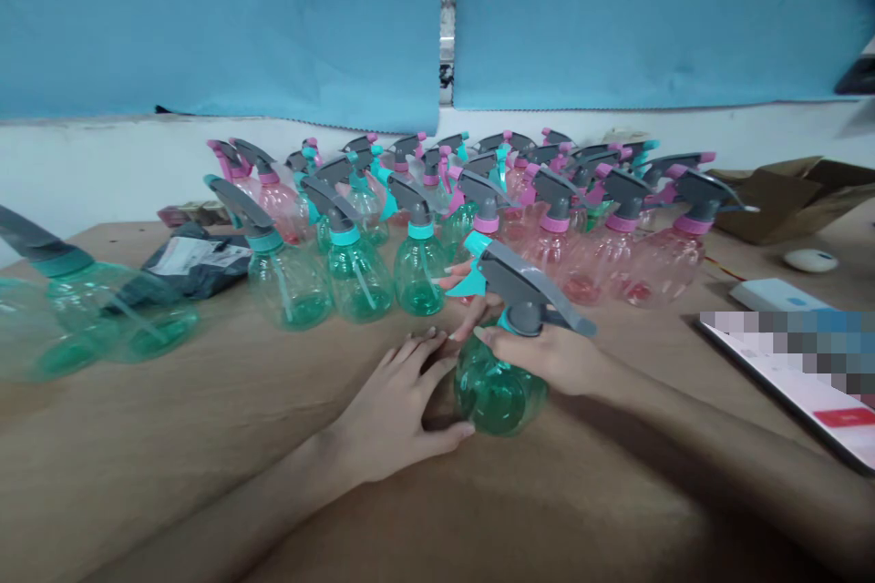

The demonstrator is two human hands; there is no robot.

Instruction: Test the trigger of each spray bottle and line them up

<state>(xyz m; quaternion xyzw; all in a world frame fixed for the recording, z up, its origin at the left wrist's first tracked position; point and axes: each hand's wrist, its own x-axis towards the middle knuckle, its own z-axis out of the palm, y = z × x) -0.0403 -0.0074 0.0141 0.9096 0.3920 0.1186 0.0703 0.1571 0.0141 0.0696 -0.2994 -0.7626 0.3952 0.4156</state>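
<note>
A clear green spray bottle (502, 392) with a grey and teal trigger head leans toward me over the wooden table. My right hand (553, 355) is wrapped round its neck just below the trigger head, with some fingers reaching past the far side. Beside the bottle's base, on its left, is my left hand (403, 410). Its fingers are stretched out and the thumb is apart, with the thumb tip close to the bottle; whether it touches, I cannot tell. Behind the hands stand green spray bottles (420, 269) with teal collars, upright in a row.
Pink spray bottles (547, 246) crowd the back right. More green bottles (123, 310) stand far left, near a dark plastic package (198, 260). On the right are a phone-like screen (786, 373), a white box (779, 296), a white mouse (810, 260) and an open cardboard box (786, 200).
</note>
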